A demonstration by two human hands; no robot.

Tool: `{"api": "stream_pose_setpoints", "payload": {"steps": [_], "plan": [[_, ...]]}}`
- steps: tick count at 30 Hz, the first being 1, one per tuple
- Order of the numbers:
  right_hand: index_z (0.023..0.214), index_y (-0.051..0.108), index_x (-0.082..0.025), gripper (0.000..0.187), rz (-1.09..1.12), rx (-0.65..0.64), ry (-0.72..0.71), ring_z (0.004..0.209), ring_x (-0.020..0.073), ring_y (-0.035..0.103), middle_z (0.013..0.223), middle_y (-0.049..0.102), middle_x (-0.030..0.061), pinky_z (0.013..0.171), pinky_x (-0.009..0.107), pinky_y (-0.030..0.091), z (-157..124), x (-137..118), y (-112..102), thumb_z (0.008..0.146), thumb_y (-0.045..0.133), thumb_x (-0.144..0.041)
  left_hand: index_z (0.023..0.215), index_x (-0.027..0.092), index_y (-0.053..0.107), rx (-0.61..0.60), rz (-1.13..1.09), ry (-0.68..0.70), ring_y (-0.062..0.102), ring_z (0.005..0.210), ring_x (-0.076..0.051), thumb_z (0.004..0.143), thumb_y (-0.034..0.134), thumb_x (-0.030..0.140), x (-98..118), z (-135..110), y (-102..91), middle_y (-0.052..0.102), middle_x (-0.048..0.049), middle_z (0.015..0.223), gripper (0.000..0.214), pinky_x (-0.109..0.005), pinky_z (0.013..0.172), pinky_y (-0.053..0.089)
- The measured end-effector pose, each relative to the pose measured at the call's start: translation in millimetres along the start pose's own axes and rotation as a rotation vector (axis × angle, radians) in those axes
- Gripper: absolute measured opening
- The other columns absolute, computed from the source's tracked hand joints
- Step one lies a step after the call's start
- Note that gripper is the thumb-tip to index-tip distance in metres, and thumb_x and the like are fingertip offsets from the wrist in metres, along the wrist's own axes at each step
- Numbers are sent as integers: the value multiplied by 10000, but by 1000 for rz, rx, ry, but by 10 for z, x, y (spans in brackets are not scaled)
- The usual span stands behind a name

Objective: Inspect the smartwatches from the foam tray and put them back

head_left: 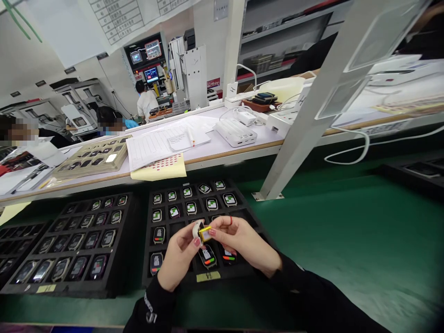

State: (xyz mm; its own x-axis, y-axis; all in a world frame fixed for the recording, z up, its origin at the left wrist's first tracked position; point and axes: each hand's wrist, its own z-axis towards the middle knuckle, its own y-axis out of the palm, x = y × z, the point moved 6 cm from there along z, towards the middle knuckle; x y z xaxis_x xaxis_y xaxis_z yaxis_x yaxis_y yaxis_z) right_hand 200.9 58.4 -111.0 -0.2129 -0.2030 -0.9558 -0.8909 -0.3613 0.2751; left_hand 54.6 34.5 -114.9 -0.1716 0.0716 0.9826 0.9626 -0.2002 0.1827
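My left hand (179,254) is closed round a light-coloured smartwatch case (197,230), holding it tilted on edge. With thumb and fingers, my right hand (239,238) pinches a small yellow-wrapped battery (205,234) at the side of the case. Whether a wire joins the two is too small to make out. Both hands are above a black foam tray (147,259) of smartwatches, several with lit screens. Just below my fingers lies a watch (207,256) in its slot, and another watch (229,255) is partly covered by my right hand.
A second black tray (114,282) of watches stands to the left on the green bench (333,240). A slanted white post (294,134) rises behind the trays. The shelf above carries papers (149,150), a white charger box (236,133) and cables. Other people work beyond it.
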Motion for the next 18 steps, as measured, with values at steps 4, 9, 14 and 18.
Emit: {"api": "stream_pose_setpoints", "payload": {"steps": [4, 9, 14, 18], "plan": [[719, 661, -157, 471, 33, 80, -119, 538, 135, 557, 654, 631, 34, 473, 235, 468, 4, -87, 46, 639, 866, -574, 1190, 174, 693, -20, -119, 7, 642, 941, -217, 803, 733, 444, 4, 10, 47, 701, -135, 1138, 473, -284, 742, 521], [647, 686, -178, 403, -33, 164, -340, 630, 173, 599, 754, 579, 36, 582, 301, 542, -28, -199, 62, 666, 872, -535, 1173, 170, 706, -84, -183, -11, 650, 847, -192, 722, 804, 448, -11, -13, 101, 715, -131, 1064, 538, -275, 738, 514], [744, 744, -204, 281, -249, 186, -490, 598, 151, 549, 801, 576, 52, 501, 268, 458, -160, -243, 132, 860, 731, -460, 1132, 200, 728, -32, -272, -21, 659, 820, -170, 659, 863, 379, -29, -41, 68, 724, -111, 1034, 523, -269, 766, 530], [938, 770, -240, 199, -439, 110, -601, 633, 156, 531, 886, 593, 71, 504, 263, 423, -233, -313, 235, 958, 592, -328, 1138, 212, 724, 21, -285, -38, 644, 824, -160, 594, 904, 341, -12, -53, 16, 720, -90, 1018, 588, -263, 791, 525]]}}
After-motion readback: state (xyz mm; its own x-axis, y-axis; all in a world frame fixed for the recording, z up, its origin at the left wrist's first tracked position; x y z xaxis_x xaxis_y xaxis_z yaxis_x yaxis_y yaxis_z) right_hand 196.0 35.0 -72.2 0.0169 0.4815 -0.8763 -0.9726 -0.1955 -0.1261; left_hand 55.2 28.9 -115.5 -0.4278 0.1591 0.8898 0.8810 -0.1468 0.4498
